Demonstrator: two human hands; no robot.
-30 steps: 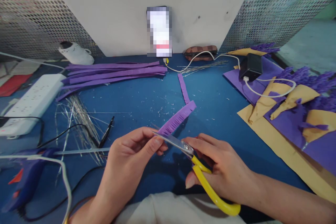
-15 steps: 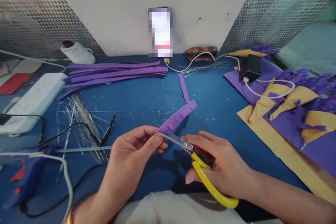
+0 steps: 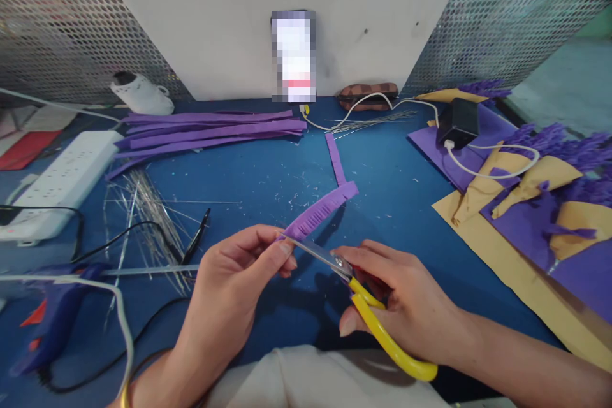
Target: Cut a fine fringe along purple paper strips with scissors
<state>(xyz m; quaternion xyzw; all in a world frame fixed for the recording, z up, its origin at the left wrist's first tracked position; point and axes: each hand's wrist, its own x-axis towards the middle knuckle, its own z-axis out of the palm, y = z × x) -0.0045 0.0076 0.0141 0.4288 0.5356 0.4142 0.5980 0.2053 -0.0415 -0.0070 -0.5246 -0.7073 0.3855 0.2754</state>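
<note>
A purple strip (image 3: 320, 210) with a row of fine cuts along its lower edge is pinched at its near end in my left hand (image 3: 243, 271). My right hand (image 3: 406, 299) is closed round the yellow handles of a pair of scissors (image 3: 392, 347). The silver blades lie close together at the strip's near end, their tips by my left thumb. Beyond the fringed strip, a narrower purple strip (image 3: 336, 159) lies on the blue table.
Long purple strips (image 3: 215, 131) lie at the back left, near a white power strip (image 3: 62, 178), loose wires (image 3: 155, 223) and a blue glue gun (image 3: 57, 319). A phone (image 3: 294, 57) leans on the board. Wrapped purple flowers (image 3: 540, 182) and a black adapter (image 3: 458, 123) are at right.
My left hand has shifted slightly left, with the strip's near end in it. The scissors and my right hand have barely moved.
</note>
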